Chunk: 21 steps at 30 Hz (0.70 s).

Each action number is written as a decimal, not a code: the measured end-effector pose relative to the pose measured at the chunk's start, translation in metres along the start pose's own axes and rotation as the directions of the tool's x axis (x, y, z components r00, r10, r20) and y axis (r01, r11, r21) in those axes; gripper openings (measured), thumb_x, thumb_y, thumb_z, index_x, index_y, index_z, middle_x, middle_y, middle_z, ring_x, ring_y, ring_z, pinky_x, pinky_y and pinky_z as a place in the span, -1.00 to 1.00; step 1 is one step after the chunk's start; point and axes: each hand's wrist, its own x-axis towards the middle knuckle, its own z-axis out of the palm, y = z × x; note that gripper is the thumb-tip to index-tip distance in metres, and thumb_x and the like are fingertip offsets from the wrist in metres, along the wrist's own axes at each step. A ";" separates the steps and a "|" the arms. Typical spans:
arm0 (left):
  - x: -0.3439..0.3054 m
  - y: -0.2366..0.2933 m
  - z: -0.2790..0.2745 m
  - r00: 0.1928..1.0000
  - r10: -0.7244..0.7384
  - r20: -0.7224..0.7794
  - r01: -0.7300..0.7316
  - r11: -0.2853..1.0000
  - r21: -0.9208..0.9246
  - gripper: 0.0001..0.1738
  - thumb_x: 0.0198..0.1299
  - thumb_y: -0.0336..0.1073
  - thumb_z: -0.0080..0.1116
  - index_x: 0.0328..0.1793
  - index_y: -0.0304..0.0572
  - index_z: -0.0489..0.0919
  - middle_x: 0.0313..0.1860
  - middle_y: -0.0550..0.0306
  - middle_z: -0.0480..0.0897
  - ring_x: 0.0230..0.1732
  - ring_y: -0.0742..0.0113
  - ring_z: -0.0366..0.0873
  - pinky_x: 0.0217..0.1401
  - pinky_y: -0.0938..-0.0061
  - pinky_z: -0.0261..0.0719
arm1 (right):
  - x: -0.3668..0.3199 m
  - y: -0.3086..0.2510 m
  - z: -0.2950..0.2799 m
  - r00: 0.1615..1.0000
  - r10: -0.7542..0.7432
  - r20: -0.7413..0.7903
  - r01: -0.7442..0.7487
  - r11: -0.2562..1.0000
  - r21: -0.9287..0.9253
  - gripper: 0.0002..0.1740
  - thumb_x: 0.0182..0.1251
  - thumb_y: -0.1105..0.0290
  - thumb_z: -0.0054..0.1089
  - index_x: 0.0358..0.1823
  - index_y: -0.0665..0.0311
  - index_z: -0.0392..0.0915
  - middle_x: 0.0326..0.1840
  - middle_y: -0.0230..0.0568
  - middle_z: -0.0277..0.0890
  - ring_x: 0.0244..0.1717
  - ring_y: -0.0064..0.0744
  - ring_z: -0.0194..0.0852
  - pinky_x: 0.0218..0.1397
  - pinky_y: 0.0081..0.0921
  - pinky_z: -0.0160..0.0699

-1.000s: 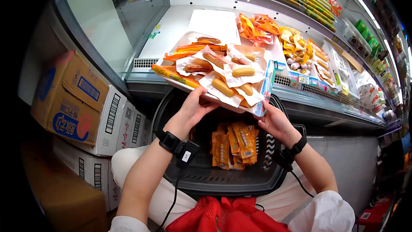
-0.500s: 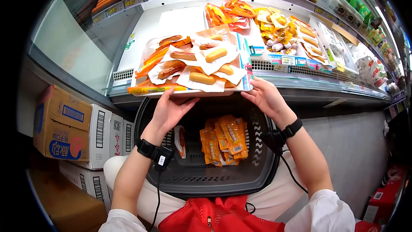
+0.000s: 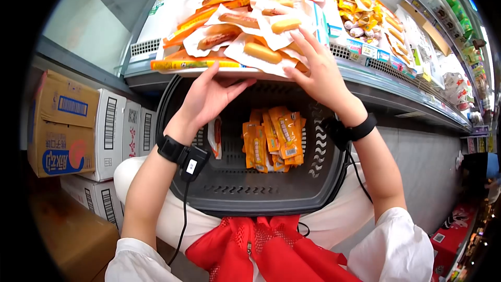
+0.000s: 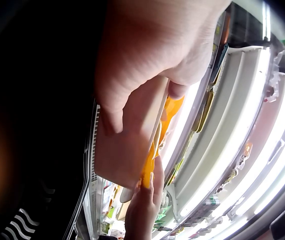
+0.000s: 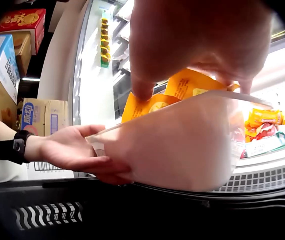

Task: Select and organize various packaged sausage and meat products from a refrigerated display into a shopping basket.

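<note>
A white tray (image 5: 177, 145) piled with packaged sausages (image 3: 261, 52) is tilted at the cooler shelf's front edge, above the basket. My left hand (image 3: 201, 99) holds its near left edge, thumb at the rim and fingers underneath. My right hand (image 3: 326, 78) lies over the right side of the pile, its fingers stretched across the sausage packs; in the right wrist view its fingertips come down at orange packs (image 5: 147, 107) along the rim. Below, a black basket (image 3: 224, 188) contains several orange packs (image 3: 287, 136) and a single sausage pack (image 3: 214, 138).
Farther right on the shelf lie yellow snack packs (image 3: 357, 8) and more packaged sausages (image 3: 396, 36). Cardboard boxes (image 3: 68, 125) are stacked at the left, beside the cooler's glass side (image 3: 94, 36).
The tray has moved forward onto the shelf edge. My right hand has left the tray's right corner and moved over the sausages; the left keeps its hold on the near edge.
</note>
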 end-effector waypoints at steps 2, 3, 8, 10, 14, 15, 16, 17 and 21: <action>0.000 0.001 0.000 1.000 -0.003 0.003 0.003 1.000 0.006 -0.47 0.31 -0.22 -0.27 0.29 -0.42 -0.01 0.22 -0.25 0.18 0.26 -0.02 0.17 0.34 0.09 0.16 | -0.002 0.005 0.004 0.997 -0.051 0.066 0.060 0.987 -0.152 -0.41 0.07 0.23 0.14 0.15 0.23 0.26 0.22 0.01 0.18 0.16 -0.04 0.20 0.17 -0.16 0.13; 0.000 0.001 0.001 1.000 0.002 -0.005 -0.002 1.000 0.016 -0.47 0.31 -0.22 -0.27 0.29 -0.42 0.00 0.22 -0.26 0.18 0.26 -0.02 0.17 0.33 0.09 0.17 | -0.002 0.004 0.003 0.998 -0.040 0.053 0.048 0.987 -0.152 -0.46 0.07 0.27 0.13 0.13 0.20 0.30 0.19 -0.04 0.23 0.14 -0.09 0.23 0.17 -0.17 0.14; 0.000 0.000 0.000 1.000 0.019 -0.006 -0.019 0.999 0.026 -0.46 0.31 -0.20 -0.26 0.28 -0.41 0.01 0.20 -0.25 0.19 0.24 -0.03 0.19 0.33 0.11 0.18 | 0.002 0.010 0.000 1.000 -0.020 0.019 0.020 0.999 -0.025 -0.62 0.13 0.53 0.03 0.03 0.24 0.42 0.07 -0.13 0.38 -0.02 -0.12 0.40 0.03 -0.38 0.35; 0.000 0.000 -0.004 0.999 -0.009 0.031 0.006 0.996 0.085 -0.35 0.30 -0.15 -0.23 0.33 -0.43 -0.13 0.30 -0.30 0.04 0.31 -0.16 0.06 0.36 0.15 0.12 | 0.002 0.012 0.000 0.998 -0.032 -0.060 0.036 0.997 0.075 -0.66 0.13 0.61 -0.01 -0.03 0.28 0.46 -0.06 -0.12 0.48 -0.10 -0.23 0.47 -0.05 -0.52 0.41; -0.002 0.001 -0.005 0.999 -0.031 0.018 0.029 0.996 0.090 -0.37 0.30 -0.12 -0.26 0.33 -0.43 -0.08 0.28 -0.31 0.08 0.29 -0.13 0.10 0.35 0.19 0.14 | 0.002 0.011 -0.005 0.979 0.025 -0.203 0.025 0.970 0.242 -0.76 0.15 0.51 0.05 -0.12 0.27 0.51 -0.17 -0.14 0.53 -0.21 -0.27 0.54 -0.16 -0.52 0.46; -0.002 0.001 -0.007 0.999 -0.043 -0.001 0.043 0.993 0.110 -0.37 0.31 -0.11 -0.27 0.32 -0.43 -0.06 0.27 -0.31 0.10 0.29 -0.12 0.11 0.34 0.20 0.16 | 0.001 0.013 -0.007 0.971 0.175 -0.162 -0.089 0.895 0.437 -0.77 0.19 0.47 0.05 -0.11 0.31 0.50 -0.18 -0.16 0.54 -0.21 -0.34 0.54 -0.14 -0.55 0.45; -0.003 0.001 -0.007 0.998 -0.056 -0.020 0.058 0.990 0.131 -0.37 0.31 -0.09 -0.29 0.32 -0.43 -0.05 0.26 -0.32 0.12 0.29 -0.10 0.12 0.33 0.22 0.17 | 0.000 0.014 -0.010 0.946 0.312 -0.092 -0.194 0.769 0.609 -0.76 0.22 0.44 0.04 -0.10 0.35 0.49 -0.19 -0.18 0.54 -0.20 -0.41 0.53 -0.13 -0.58 0.44; -0.003 0.001 -0.006 0.998 -0.054 -0.031 0.058 0.986 0.159 -0.37 0.31 -0.07 -0.31 0.32 -0.43 -0.04 0.26 -0.32 0.14 0.29 -0.10 0.13 0.32 0.24 0.19 | 0.000 0.016 -0.015 0.934 0.352 -0.064 -0.240 0.750 0.617 -0.74 0.26 0.41 0.02 -0.10 0.42 0.47 -0.21 -0.21 0.54 -0.22 -0.47 0.52 -0.16 -0.59 0.44; -0.002 0.001 -0.005 0.998 -0.043 -0.042 0.049 0.987 0.155 -0.40 0.33 -0.10 -0.36 0.32 -0.42 -0.05 0.27 -0.30 0.12 0.29 -0.11 0.12 0.33 0.24 0.18 | 0.003 0.011 -0.026 0.862 0.500 0.081 -0.325 0.425 0.845 -0.70 0.29 0.34 -0.01 -0.03 0.37 0.42 -0.17 -0.21 0.52 -0.20 -0.41 0.53 -0.19 -0.57 0.45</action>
